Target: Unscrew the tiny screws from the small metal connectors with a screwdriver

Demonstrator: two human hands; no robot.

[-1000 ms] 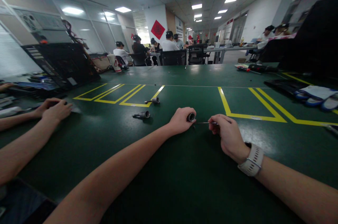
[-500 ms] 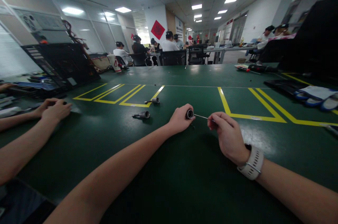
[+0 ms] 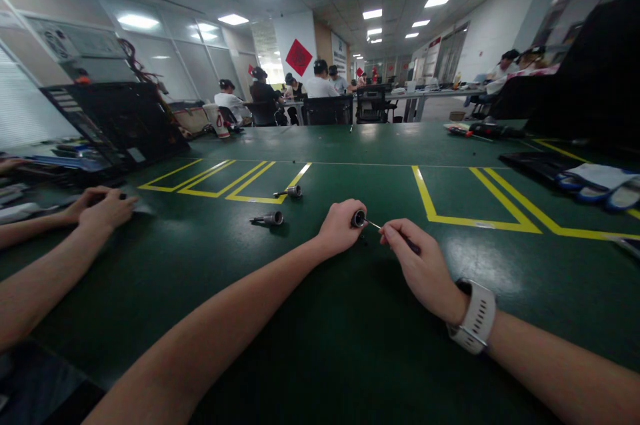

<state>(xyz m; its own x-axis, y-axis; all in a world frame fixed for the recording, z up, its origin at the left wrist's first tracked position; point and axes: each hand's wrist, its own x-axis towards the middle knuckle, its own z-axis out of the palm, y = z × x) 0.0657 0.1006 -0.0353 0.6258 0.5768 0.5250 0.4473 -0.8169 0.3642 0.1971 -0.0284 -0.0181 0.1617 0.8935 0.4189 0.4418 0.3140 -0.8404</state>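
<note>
My left hand (image 3: 341, 227) is closed round a dark cylindrical metal part (image 3: 358, 218), its round open end facing right. In my right hand (image 3: 425, 265) is a thin screwdriver (image 3: 413, 246) with a dark handle; its metal shaft points left, and the tip is at the part's opening. How far the tip reaches inside is hidden. Left of my hands, one metal socket-like part (image 3: 274, 218) lies on the green table (image 3: 320, 318), and a similar part (image 3: 294, 191) lies a little behind it, on yellow tape. Tiny dark bits (image 3: 365, 242) lie below the held part.
Another person's hands (image 3: 105, 208) work at the left. Yellow tape (image 3: 485, 222) marks the table. At the right are blue-white gloves (image 3: 600, 181) and a black tray (image 3: 530, 165); farther back lie tools (image 3: 480, 129). Several people sit in the background.
My right hand has moved left toward my left hand, and less of the screwdriver's shaft shows. More of its dark handle is now visible. My left hand has barely moved.
</note>
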